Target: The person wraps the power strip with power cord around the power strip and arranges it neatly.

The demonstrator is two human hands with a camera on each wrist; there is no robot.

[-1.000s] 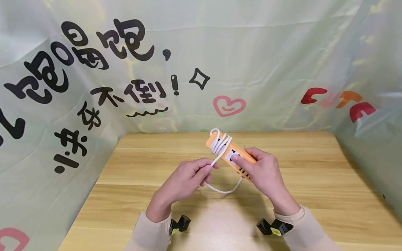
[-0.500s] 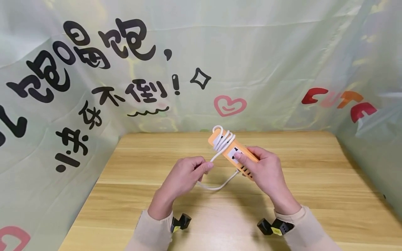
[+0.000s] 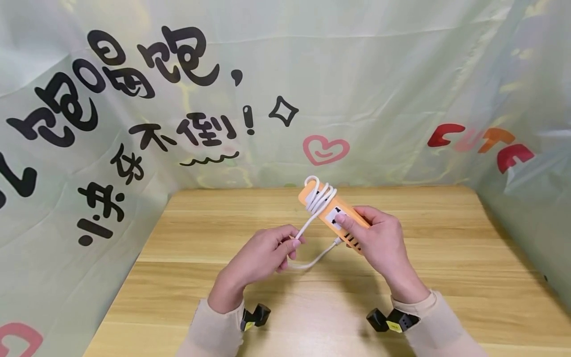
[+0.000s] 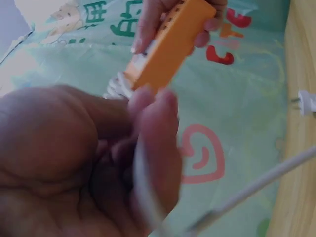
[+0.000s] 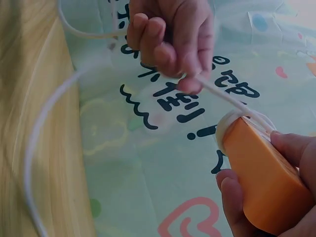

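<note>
An orange power strip (image 3: 347, 212) is held tilted above the table, its far end pointing up and left. White cord (image 3: 320, 198) is wound in several turns round that far end. My right hand (image 3: 383, 245) grips the near part of the strip, thumb on its socket face. Between thumb and fingers, my left hand (image 3: 267, 253) pinches the cord, drawn taut from the coils. A slack length of cord hangs from the strip's near end toward the left hand. The left wrist view shows a white plug (image 4: 307, 102) with metal pins near the tabletop.
Below the hands lies a light wooden table (image 3: 200, 282). A pale green cloth (image 3: 383, 89) with black characters and a pink heart stands behind it and along both sides. Each wrist bears a small black camera, such as the left wrist camera (image 3: 256, 316).
The power strip and my right hand have shifted slightly up and right. My left hand drew back a little, then came forward again, still pinching the cord. The wound turns look alike.
</note>
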